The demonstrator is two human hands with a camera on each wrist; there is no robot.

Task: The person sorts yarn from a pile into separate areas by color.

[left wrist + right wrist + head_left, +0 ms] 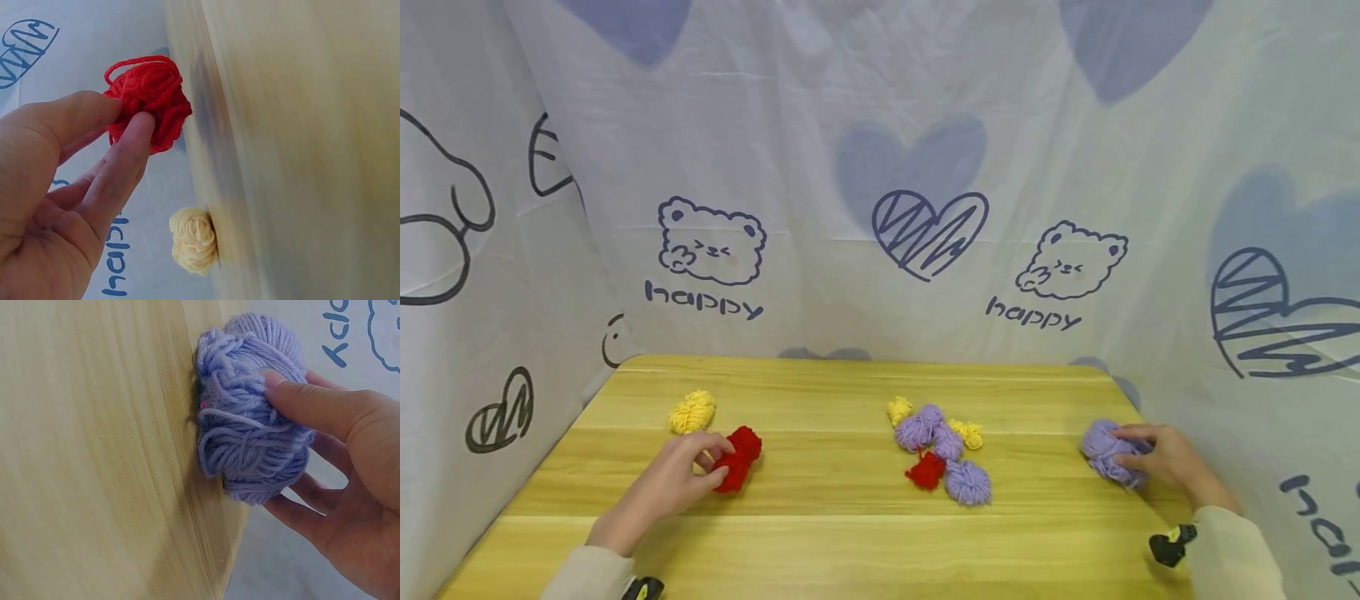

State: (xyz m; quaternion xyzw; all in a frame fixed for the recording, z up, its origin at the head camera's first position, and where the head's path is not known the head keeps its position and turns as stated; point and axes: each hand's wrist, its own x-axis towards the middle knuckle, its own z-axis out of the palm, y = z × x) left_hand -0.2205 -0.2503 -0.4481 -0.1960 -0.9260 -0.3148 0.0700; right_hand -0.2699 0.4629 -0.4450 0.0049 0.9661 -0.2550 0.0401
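My left hand (681, 468) pinches a red ball of yarn (742, 458) between thumb and fingers; in the left wrist view the red yarn (153, 103) has a loose loop on top. Just behind it lies a yellow ball of yarn (693, 412), which also shows below the hand in that view. At the table's right side my right hand (1168, 460) grips a big purple ball of yarn (1105, 454). The right wrist view shows the thumb pressed on the purple yarn (250, 437) and the other fingers behind it, close against the wooden tabletop.
Mid-table is a cluster: purple yarn balls (967, 482), a small red one (926, 471) and yellow ones (899, 410). The wooden table (820, 550) is bordered behind and at both sides by a white printed cloth (820, 275).
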